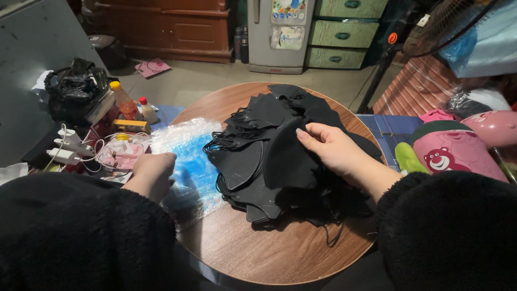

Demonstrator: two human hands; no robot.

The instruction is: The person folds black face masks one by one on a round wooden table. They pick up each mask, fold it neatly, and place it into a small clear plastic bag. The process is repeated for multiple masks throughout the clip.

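A heap of black face masks (269,124) with ear loops covers the middle of a round wooden table (274,253). My right hand (334,151) grips one black mask (288,159) by its upper edge, above the heap. My left hand (153,172) rests with curled fingers on a pile of clear plastic bags (188,156) with a blue tint, at the table's left side. Both arms wear black fuzzy sleeves.
Left of the table: a black bag (75,89), an orange bottle (123,99), a small white bottle (146,110), white chargers and cables (70,148). On the right, a pink bear container (447,153) and a fan stand (377,75). Behind, a small fridge (280,32) and green drawers (342,32).
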